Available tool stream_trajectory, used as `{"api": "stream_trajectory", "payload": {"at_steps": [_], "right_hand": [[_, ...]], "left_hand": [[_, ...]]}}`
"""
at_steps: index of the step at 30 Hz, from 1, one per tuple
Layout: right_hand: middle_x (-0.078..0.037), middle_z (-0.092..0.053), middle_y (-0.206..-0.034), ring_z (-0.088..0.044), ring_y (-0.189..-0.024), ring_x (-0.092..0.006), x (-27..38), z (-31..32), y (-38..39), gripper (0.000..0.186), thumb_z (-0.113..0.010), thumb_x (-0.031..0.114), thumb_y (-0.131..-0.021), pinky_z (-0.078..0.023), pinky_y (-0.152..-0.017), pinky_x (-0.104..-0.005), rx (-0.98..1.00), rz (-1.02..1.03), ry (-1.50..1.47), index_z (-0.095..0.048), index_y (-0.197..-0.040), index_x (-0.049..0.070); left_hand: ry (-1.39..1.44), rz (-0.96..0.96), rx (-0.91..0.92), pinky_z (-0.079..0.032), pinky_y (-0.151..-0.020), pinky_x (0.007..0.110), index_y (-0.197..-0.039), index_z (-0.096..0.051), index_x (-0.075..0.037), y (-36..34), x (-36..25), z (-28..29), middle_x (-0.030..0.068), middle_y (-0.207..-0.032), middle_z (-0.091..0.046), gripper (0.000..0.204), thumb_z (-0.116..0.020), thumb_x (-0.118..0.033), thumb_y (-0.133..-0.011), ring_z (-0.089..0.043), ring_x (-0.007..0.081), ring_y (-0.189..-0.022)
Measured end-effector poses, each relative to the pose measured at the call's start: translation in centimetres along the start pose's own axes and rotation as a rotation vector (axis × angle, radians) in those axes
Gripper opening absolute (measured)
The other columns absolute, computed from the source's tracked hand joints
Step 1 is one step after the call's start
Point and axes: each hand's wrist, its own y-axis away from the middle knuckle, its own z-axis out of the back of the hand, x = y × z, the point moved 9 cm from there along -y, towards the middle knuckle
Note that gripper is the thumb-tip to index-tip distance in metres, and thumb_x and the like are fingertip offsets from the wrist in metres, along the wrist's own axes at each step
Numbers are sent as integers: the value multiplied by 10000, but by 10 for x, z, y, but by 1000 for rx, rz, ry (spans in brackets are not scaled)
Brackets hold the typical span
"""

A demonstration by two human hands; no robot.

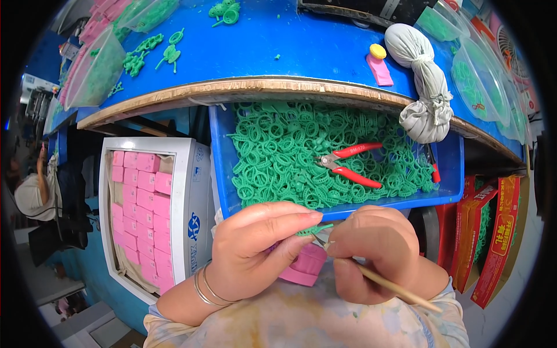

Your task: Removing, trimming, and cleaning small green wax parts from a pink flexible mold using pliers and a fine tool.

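Note:
In front of my torso, my left hand [252, 238] is closed, pinching a small green ring-shaped piece [307, 231] with a thin stem between thumb and fingers. My right hand [380, 249] grips a thin tool with a pale wooden handle [400, 290]; its fine metal tip meets the green piece. Right below the fingers sits a pink block [304, 268], and whether the left hand also supports it is hidden. Just beyond both hands, a blue tray [222, 168] holds a heap of green rings [272, 151]. Red-handled cutters [354, 168] lie on that heap, jaws pointing left.
To the left, a white box [188, 203] contains rows of pink blocks [142, 197]. The blue table [255, 52] has a wooden edge above the tray. A tied cloth bundle [426, 84] hangs over that edge. Red cartons [487, 238] stand at right; a person [38, 194] is far left.

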Motion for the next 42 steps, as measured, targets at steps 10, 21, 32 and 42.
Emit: {"api": "stream_trajectory", "payload": {"at_steps": [10,21,32,42], "right_hand": [[-83,-574,-644,-553,-500,-200,6,0,3,177,-682,20,-572,-422,-433,-281,39,117,118,-609,-731,-3],[-73,-556,-602,-510,-441,-172,-21,3,11,102,-624,30,-773,-390,-403,-273,-35,-250,-212,-537,-812,-5],[-90,-531,-598,-511,-453,-200,-14,2,2,156,-639,-22,-695,-411,-415,-284,-7,-161,-187,-511,-783,-7],[-99,-517,-602,-518,-467,-244,-7,-1,-6,205,-594,-77,-586,-418,-415,-316,82,-121,-94,-506,-753,4]], "left_hand": [[15,10,32,-532,-623,254,-1011,-641,5,2,1,-3,164,-970,-636,238,-625,35,-775,-639,183,-774],[3,-20,23,-525,-569,225,-1022,-637,1,3,-1,-1,146,-947,-620,241,-634,37,-783,-623,147,-713],[56,65,-10,-490,-630,285,-1032,-645,-36,5,6,-1,109,-880,-629,315,-678,24,-724,-609,216,-753],[51,49,37,-532,-523,210,-1030,-630,10,5,5,-4,139,-947,-586,287,-603,107,-761,-607,125,-679]]}}
